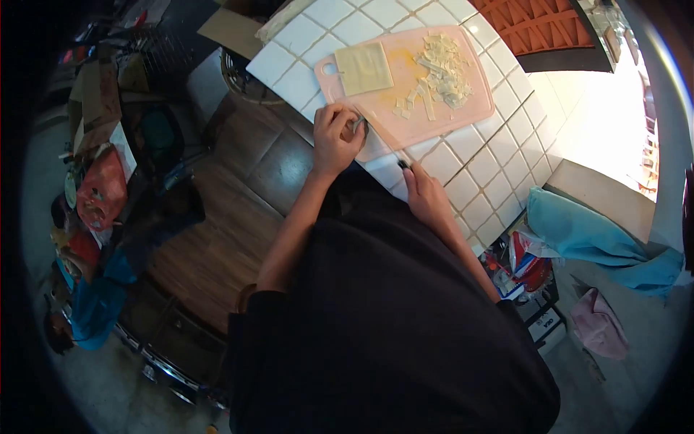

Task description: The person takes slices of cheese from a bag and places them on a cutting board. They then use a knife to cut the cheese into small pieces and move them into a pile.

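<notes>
My right hand [426,194] is closed round the dark handle of a knife [383,132], whose blade points up and left over the near edge of a pink cutting board [473,72]. Beside the blade, my left hand [337,141] is closed, its fingertips pinched around something small and dark grey-green that I cannot make out. A pale yellow square slab or stack of sheets [363,69] lies flat on the board just beyond my left hand. To its right is a loose heap of pale cut strips and flakes [444,72], near a yellowish stain.
The board rests on a white-tiled counter [463,155]. An orange-red lattice panel [531,25] stands at the far right. A turquoise cloth [585,228] hangs right of the counter, and a pink cloth [598,323] lies lower. At left are a red plastic bag [103,188] and cardboard boxes.
</notes>
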### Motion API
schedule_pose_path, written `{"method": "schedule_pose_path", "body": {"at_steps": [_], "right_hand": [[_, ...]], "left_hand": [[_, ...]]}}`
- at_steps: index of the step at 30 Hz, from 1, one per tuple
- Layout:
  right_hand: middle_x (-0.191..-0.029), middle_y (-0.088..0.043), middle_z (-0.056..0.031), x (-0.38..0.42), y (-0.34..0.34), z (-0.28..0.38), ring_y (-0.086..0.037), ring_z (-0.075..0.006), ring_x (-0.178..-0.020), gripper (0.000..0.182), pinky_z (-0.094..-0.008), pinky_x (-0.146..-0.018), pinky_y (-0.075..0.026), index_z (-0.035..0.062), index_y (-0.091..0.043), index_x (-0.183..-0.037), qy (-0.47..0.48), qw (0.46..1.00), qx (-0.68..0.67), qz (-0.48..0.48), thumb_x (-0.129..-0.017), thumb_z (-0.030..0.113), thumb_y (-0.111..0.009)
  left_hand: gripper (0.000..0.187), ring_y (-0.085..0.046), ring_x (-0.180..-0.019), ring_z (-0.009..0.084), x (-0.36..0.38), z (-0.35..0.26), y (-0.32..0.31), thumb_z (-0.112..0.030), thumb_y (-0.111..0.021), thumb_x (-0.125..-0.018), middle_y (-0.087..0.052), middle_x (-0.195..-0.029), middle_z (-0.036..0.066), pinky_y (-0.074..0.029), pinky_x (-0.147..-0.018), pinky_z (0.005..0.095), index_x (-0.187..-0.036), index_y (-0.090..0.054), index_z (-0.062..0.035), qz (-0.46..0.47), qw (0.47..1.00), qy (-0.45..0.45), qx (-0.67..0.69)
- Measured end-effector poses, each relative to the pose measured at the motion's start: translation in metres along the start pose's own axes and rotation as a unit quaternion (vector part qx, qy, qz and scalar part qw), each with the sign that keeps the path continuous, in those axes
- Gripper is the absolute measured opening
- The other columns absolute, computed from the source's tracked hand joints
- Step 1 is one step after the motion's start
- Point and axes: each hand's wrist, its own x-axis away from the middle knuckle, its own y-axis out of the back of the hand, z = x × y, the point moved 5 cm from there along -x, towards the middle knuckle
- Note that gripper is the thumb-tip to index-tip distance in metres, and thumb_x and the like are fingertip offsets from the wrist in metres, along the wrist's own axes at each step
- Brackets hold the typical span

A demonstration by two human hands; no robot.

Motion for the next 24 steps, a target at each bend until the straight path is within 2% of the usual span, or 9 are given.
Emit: {"method": "schedule_pose_path", "body": {"at_steps": [5,8,10,11,14,16,18,22,24], "right_hand": [[-0.084,-0.066,-0.0302,0.0,0.006,0.0,-0.062,-0.0521,-0.083,0.032,-0.0601,-0.074,-0.046,0.0041,-0.055,-0.098,-0.002,1.0,0.002,-0.016,-0.107,0.032,-0.044],[-0.086,-0.067,-0.0284,-0.019,0.007,-0.005,-0.064,-0.0486,-0.085,0.035,-0.0557,-0.076,-0.048,0.0011,-0.057,-0.098,-0.004,1.0,-0.007,0.028,-0.107,0.033,-0.044],[-0.086,-0.068,-0.025,-0.019,0.004,-0.017,-0.066,-0.0432,-0.086,0.041,-0.05,-0.077,-0.048,-0.0021,-0.06,-0.097,-0.016,0.988,-0.144,0.046,-0.107,0.034,-0.044],[-0.086,-0.068,-0.0226,-0.017,0.006,-0.019,-0.066,-0.0391,-0.086,0.044,-0.046,-0.078,-0.048,-0.0035,-0.062,-0.095,0.013,0.992,-0.126,0.003,-0.107,0.035,-0.044],[-0.086,-0.068,-0.0232,-0.016,0.012,-0.011,-0.066,-0.0405,-0.085,0.043,-0.0467,-0.078,-0.048,-0.0031,-0.061,-0.097,0.009,0.993,-0.111,0.041,-0.107,0.035,-0.044],[-0.086,-0.068,-0.0233,-0.015,0.01,-0.009,-0.066,-0.041,-0.085,0.042,-0.0474,-0.077,-0.048,-0.0028,-0.061,-0.098,0.024,0.993,-0.105,0.039,-0.107,0.035,-0.045],[-0.068,-0.055,-0.0125,-0.012,0.01,-0.002,-0.058,-0.0257,-0.068,0.041,-0.0399,-0.067,-0.044,-0.0002,-0.06,-0.092,0.045,0.992,-0.12,0.006,-0.107,0.035,-0.044],[-0.072,-0.059,-0.018,-0.011,-0.004,-0.004,-0.062,-0.0348,-0.073,0.04,-0.0449,-0.069,-0.046,-0.0002,-0.06,-0.095,0.062,0.994,-0.094,0.01,-0.107,0.035,-0.045],[-0.081,-0.064,-0.0256,-0.01,-0.008,-0.004,-0.063,-0.0463,-0.084,0.037,-0.0514,-0.074,-0.046,0.0002,-0.059,-0.1,0.035,0.999,-0.024,0.0,-0.107,0.034,-0.045]], "left_hand": [[0.022,-0.057,-0.098,0.0319,-0.003,0.002,0.0,-0.005,-0.079,-0.074,-0.06,-0.103,0.01,-0.048,-0.088,0.042,-0.092,-0.066,-0.0053,0.009,1.0,-0.004,0.002],[0.028,-0.058,-0.102,0.0332,-0.004,0.0,0.002,-0.005,-0.08,-0.075,-0.061,-0.106,0.012,-0.049,-0.089,0.0421,-0.1,-0.067,-0.0039,0.017,1.0,-0.001,0.006],[0.033,-0.059,-0.103,0.0341,-0.005,-0.001,0.005,-0.006,-0.079,-0.077,-0.061,-0.109,0.013,-0.049,-0.09,0.0432,-0.107,-0.066,-0.0031,0.013,1.0,-0.005,0.003],[0.032,-0.059,-0.102,0.0343,-0.003,-0.002,0.007,-0.009,-0.079,-0.078,-0.06,-0.11,0.013,-0.049,-0.089,0.0431,-0.107,-0.065,-0.0023,0.0,1.0,-0.015,0.006],[0.033,-0.059,-0.101,0.0337,0.003,-0.001,0.011,-0.013,-0.078,-0.08,-0.059,-0.112,0.013,-0.05,-0.088,0.043,-0.107,-0.065,-0.0014,-0.014,1.0,-0.014,0.008],[0.032,-0.06,-0.1,0.0323,0.002,-0.005,0.015,-0.013,-0.079,-0.079,-0.059,-0.11,0.012,-0.049,-0.087,0.043,-0.106,-0.066,-0.0017,-0.014,0.996,-0.032,-0.077],[0.029,-0.059,-0.101,0.0317,0.007,-0.002,0.015,-0.013,-0.079,-0.079,-0.06,-0.109,0.011,-0.049,-0.087,0.0432,-0.104,-0.067,-0.0027,-0.014,0.997,-0.021,-0.077],[0.024,-0.059,-0.1,0.0302,0.011,0.003,0.015,-0.013,-0.08,-0.078,-0.06,-0.108,0.01,-0.048,-0.088,0.0435,-0.099,-0.07,-0.0058,-0.011,0.997,-0.015,-0.072],[0.023,-0.059,-0.1,0.0298,0.012,0.003,0.014,-0.013,-0.08,-0.078,-0.06,-0.108,0.009,-0.047,-0.088,0.0432,-0.098,-0.07,-0.0062,-0.012,0.997,-0.012,-0.072]]}}
